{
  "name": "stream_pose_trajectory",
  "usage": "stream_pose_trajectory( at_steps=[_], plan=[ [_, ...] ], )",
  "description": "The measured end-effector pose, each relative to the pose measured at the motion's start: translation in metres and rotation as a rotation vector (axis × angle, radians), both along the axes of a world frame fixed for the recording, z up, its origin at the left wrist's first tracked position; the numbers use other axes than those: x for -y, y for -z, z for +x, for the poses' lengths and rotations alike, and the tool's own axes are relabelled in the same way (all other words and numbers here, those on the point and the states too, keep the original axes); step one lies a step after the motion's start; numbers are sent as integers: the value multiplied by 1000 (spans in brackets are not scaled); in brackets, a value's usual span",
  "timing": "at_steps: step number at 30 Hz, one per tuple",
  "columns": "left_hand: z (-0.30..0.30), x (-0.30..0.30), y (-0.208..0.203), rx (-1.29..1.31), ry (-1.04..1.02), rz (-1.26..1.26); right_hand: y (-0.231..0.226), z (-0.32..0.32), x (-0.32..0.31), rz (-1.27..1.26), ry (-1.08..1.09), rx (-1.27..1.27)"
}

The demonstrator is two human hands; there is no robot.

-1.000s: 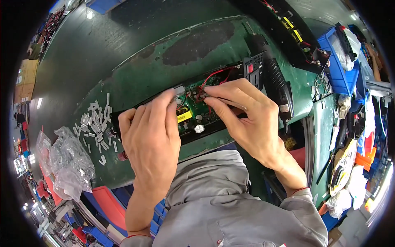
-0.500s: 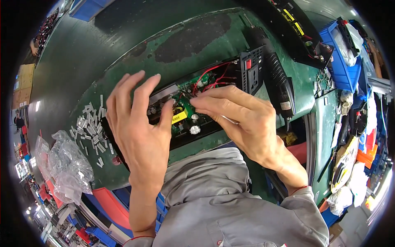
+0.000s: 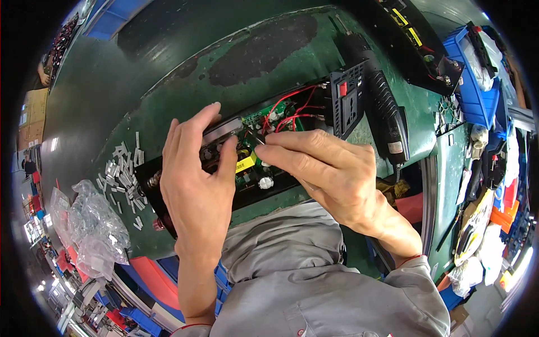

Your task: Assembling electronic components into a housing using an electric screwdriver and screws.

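An opened black electronics case lies on the bench, its green circuit board exposed. On the board are a yellow-wrapped transformer, a silver metal bar and a round white-topped part. Red wires run to a black end panel with a red switch. My left hand rests over the case, fingers spread, thumb by the silver bar. My right hand pinches a thin dark piece above the board; its kind is unclear.
Small silver metal pieces are heaped left of the case, beside a crumpled clear plastic bag. A black corded power screwdriver lies to the right. Beyond stand a second opened case and a blue bin.
My left hand has turned slightly and its fingers have drawn closer together. The thin piece at my right fingertips now shows over the board. The whole view has shifted slightly.
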State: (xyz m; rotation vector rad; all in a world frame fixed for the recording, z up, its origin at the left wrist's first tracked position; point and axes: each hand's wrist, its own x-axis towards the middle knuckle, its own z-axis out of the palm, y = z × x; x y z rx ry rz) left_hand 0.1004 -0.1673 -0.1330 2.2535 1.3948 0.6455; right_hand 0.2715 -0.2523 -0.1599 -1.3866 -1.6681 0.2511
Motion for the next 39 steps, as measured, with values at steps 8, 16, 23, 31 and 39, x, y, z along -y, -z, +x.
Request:
stream_pose_trajectory(
  at_steps=[8, 16, 23, 31, 39],
  plan=[
    [5, -4, 2, -24, 47, 107, 0, -2, -2, 20, 15, 7],
    [7, -6, 10, -33, 75, 230, 1, 3, -1, 52, 5, 17],
    [6, -5, 9, -36, 82, 239, 3, 3, 1, 51, 19, -12],
    [5, -5, 9, -24, 80, 202, 3, 1, -1, 46, 40, 11],
    [3, -4, 9, 11, 87, 187, 3, 1, -1, 46, 21, 6]
  ],
)
